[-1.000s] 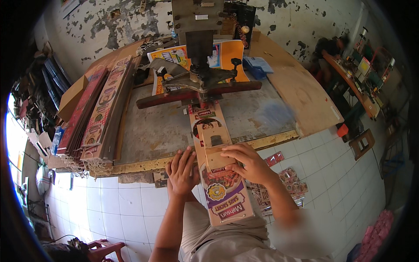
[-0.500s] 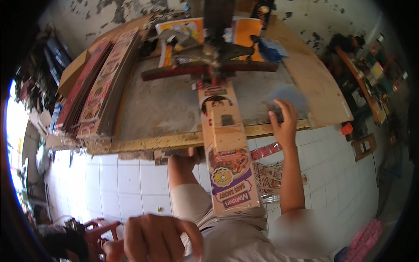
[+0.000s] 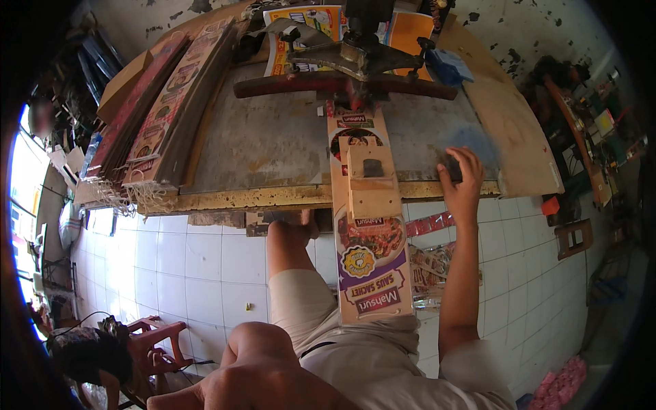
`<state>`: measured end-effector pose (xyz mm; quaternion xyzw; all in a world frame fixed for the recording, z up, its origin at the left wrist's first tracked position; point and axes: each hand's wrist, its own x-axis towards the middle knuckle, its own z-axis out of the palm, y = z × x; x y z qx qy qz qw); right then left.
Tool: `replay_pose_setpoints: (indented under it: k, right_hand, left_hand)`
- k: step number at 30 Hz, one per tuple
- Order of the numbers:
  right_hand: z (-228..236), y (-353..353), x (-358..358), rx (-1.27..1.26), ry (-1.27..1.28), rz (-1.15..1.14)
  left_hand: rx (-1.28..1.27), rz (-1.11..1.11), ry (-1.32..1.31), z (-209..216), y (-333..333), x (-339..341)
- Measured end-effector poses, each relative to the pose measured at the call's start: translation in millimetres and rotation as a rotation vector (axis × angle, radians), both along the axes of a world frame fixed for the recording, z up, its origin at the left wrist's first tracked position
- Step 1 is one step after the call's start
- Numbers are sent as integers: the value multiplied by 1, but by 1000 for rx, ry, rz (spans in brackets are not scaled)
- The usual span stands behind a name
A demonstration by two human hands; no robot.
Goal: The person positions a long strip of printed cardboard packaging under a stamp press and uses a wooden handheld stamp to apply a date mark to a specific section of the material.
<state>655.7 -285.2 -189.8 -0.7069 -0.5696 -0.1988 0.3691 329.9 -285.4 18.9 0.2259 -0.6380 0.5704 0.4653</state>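
Observation:
Close to the camera at the lower edge is my left hand (image 3: 263,372), fingers curled in; anything inside it is hidden. My right hand (image 3: 465,176) rests at the table's front edge, thumb and fingers closed around a small dark object (image 3: 449,165) I cannot make out. Between my hands lies a long printed cardboard strip (image 3: 369,249), reaching from the table over its edge to my lap. On the strip sits a wooden block (image 3: 372,195) with a dark square patch. The strip's far end lies beneath a metal press frame (image 3: 355,61) with a red crossbar (image 3: 287,85).
Stacks of printed cardboard strips (image 3: 171,109) stand at the table's left. A brown board (image 3: 526,150) covers its right side. Colourful sheets (image 3: 311,24) lie behind the press frame. Below are printed scraps (image 3: 434,263) on white floor tiles and a red stool (image 3: 157,348) at lower left.
The view has shifted, so the table and strip appear further up and right. My left hand shows larger and lower, its fingers still curled. My right hand stays by the small dark object.

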Motion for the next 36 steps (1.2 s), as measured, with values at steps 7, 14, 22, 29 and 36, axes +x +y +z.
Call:
replay_pose_setpoints:
  k: [7, 14, 22, 29, 36]
  right_hand:
    - [1, 4, -2, 4, 30, 60]
    - [5, 2, 4, -45, 153, 75]
    - [40, 20, -3, -230, -47, 51]
    - [51, 31, -3, -272, 22, 70]
    - [83, 41, -89, -25, 299, 381]
  left_hand:
    - [-25, -562, 777, -30, -19, -84]
    - [-367, 329, 1163, -70, 52, -77]
    - [-435, 2006, 1565, -166, 169, -90]
    - [-532, 1995, 1656, -180, 170, -85]
    - [-490, 2021, 1660, -181, 168, -90]
